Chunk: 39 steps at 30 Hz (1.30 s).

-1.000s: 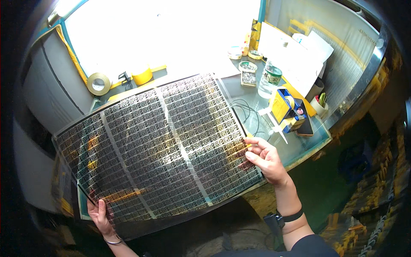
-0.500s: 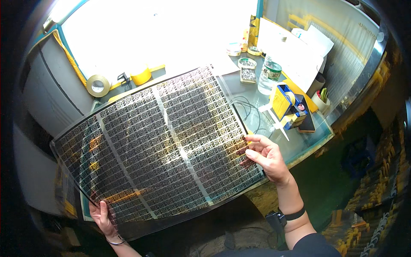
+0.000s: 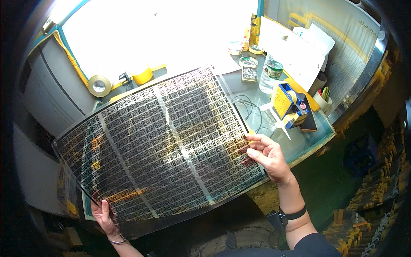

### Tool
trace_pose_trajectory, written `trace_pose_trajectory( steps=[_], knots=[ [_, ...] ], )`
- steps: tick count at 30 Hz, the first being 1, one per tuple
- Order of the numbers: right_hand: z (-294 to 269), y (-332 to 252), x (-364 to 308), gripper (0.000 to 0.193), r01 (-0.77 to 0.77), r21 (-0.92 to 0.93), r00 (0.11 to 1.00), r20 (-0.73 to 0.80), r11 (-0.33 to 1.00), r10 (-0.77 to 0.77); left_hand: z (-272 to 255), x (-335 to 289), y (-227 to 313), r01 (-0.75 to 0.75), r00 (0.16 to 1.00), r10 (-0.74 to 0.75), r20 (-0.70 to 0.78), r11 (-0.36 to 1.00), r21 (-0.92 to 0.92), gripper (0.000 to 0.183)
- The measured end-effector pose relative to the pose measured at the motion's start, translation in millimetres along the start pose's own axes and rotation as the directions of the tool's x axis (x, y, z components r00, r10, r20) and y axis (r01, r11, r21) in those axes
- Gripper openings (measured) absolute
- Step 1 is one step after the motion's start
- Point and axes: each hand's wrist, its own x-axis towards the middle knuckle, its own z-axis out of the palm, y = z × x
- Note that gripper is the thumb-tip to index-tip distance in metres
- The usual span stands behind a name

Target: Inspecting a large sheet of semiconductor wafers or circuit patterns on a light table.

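A large dark film sheet [image 3: 141,128], see-through in places and covered with a repeating grid of small circuit-like patterns, is held up tilted over the glass-topped table. Paler strips run across it. My left hand [image 3: 103,217] grips its near left corner, thumb on top and the other fingers behind. At the right edge, my right hand [image 3: 270,157] pinches the sheet between thumb and fingers. Light from the bright panel [image 3: 171,30] behind reflects on the sheet.
Tape rolls [image 3: 99,85] and a yellow tape roll [image 3: 142,76] stand along the back left. To the right are a water bottle [image 3: 270,76], small tubs [image 3: 249,73], a blue tape dispenser [image 3: 291,103], a black cable [image 3: 247,105] and a pen cup [image 3: 322,102]. White papers [image 3: 295,60] lean behind.
Hardly anything differs. The whole scene sits slightly shifted in the picture, while both hands keep the same hold on the sheet.
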Motion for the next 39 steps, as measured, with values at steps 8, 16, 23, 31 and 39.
trace_pose_trajectory(
  steps=[8,16,23,31,39],
  knots=[
    [0.8,-0.9,-0.5,0.039,0.016,-0.023,1.0,0.004,1.0,-0.016,-0.2,0.3,0.1,0.044,0.998,-0.043,-0.038,0.999,0.027,0.047],
    [-1.6,-0.3,-0.3,0.039,0.023,-0.034,1.0,-0.003,0.999,-0.023,-4.4,-0.6,-11.7,-0.07,0.991,0.083,-0.104,0.99,0.123,0.051],
    [1.5,-4.0,-0.3,0.039,-0.02,0.003,1.0,-0.013,1.0,0.02,7.5,0.7,6.3,0.098,0.995,-0.096,0.022,0.991,-0.088,0.033],
    [0.1,-1.9,-0.9,0.04,-0.001,-0.037,1.0,-0.006,0.999,0.0,13.1,4.3,11.7,0.097,0.995,-0.097,-0.029,0.995,-0.006,0.036],
    [-0.6,-2.7,-0.8,0.041,0.018,-0.076,1.0,-0.015,0.997,-0.019,22.9,5.0,13.8,0.087,0.993,-0.085,-0.085,0.996,0.014,0.034]
  ],
)
